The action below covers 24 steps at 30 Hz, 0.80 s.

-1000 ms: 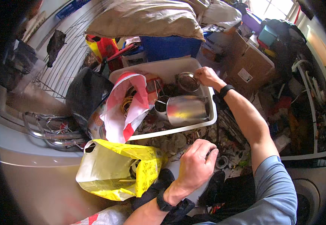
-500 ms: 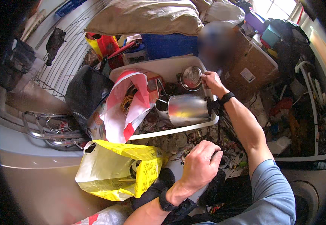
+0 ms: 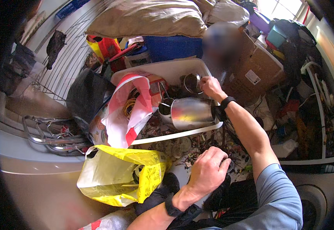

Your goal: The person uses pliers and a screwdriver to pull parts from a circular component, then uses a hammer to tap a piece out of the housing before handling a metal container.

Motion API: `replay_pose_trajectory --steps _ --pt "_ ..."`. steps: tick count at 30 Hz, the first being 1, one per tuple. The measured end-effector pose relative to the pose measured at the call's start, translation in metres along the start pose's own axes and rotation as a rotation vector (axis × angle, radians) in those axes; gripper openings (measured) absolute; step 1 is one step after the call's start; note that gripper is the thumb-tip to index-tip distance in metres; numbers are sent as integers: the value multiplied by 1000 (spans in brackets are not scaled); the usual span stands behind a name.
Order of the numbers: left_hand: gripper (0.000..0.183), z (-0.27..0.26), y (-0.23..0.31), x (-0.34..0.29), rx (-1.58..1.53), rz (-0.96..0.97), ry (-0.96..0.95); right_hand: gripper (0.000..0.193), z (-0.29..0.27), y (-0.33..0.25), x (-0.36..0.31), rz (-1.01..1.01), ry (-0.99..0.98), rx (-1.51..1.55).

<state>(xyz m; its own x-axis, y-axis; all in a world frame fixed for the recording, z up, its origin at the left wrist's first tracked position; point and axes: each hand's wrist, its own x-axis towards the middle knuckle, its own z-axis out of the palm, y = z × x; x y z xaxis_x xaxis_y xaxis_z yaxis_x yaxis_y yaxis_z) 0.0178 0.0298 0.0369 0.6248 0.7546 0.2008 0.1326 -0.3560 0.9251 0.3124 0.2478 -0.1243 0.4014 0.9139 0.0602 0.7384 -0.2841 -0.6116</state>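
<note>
At the far right corner of a white plastic tub (image 3: 167, 135), my right hand (image 3: 213, 88) pinches the rim of a small round metal cup (image 3: 187, 87), tilted with its mouth in view. Just nearer in the tub lies a large shiny metal pitcher (image 3: 192, 114) on its side, close to my right wrist. A red-and-white plastic bag (image 3: 126, 115) with yellow cord inside fills the tub's left part. My left hand (image 3: 209, 172) hangs curled over the littered floor in front of the tub; its fingertips are hidden. A yellow plastic bag (image 3: 151, 174) stands open left of it.
Small debris (image 3: 178, 147) litters the floor in front of the tub. A cardboard box (image 3: 251, 73) stands at the right and a blue bin (image 3: 172, 48) behind, under a large beige sack (image 3: 147, 17). Bent chrome tubing (image 3: 55, 140) and a wire rack (image 3: 69, 50) are on the left.
My right hand has shifted slightly left with the metal cup and turned it, so its opening shows more. My left hand has barely moved.
</note>
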Motion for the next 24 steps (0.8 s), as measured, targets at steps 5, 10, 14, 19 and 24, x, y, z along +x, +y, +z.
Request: replay_pose_trajectory --steps 5,10,14,19,24 --pt "11 -2 -6 -6 25 26 13 18 -1 -43 -12 -226 -11 -282" --pt "11 0 -5 -4 19 45 15 16 -9 -42 -18 -318 7 -333" --pt "11 1 -5 -3 23 44 9 16 -11 -35 -15 -266 -63 -408" --pt "11 8 -8 -1 37 34 5 15 -12 -31 -18 -369 22 -283" --pt "11 7 -10 -1 69 86 34 13 -23 -48 -24 -427 27 -251"
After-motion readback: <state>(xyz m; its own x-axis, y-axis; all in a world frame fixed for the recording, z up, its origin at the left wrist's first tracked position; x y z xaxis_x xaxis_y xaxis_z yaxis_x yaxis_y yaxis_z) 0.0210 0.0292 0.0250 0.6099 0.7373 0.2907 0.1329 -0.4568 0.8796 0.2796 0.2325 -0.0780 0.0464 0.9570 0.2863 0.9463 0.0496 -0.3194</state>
